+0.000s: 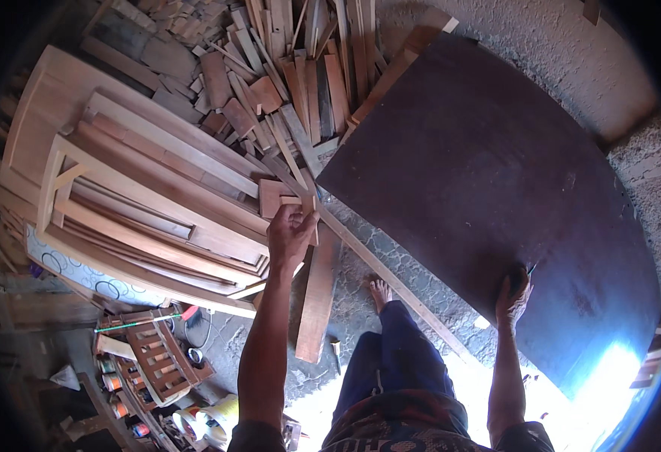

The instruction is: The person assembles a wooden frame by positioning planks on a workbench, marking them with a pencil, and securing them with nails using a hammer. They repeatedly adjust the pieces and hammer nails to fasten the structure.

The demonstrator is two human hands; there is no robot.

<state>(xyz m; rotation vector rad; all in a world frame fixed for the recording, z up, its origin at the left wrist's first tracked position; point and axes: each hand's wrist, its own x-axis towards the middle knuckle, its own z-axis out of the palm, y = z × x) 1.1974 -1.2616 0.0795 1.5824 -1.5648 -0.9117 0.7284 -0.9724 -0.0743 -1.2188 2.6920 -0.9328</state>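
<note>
My left hand (291, 235) is closed with bent fingers round a small pale wooden piece (309, 203). Right beside these fingers, a long narrow wooden strip (394, 280) slants down to the right. A large dark brown board (466, 158) fills the right side. Over its near part, my right hand (512, 303) is closed on a dark rounded object (514, 279). A thin pointed tip sticks out by that hand; its kind is too small to make out.
Pale wooden frames (157, 196) are stacked at the left. Offcuts (247, 98) heap up at the back. A plank (317, 301) lies near my bare foot (381, 292). A slatted wooden piece (161, 354) and a whitish bucket (221, 418) stand at the lower left.
</note>
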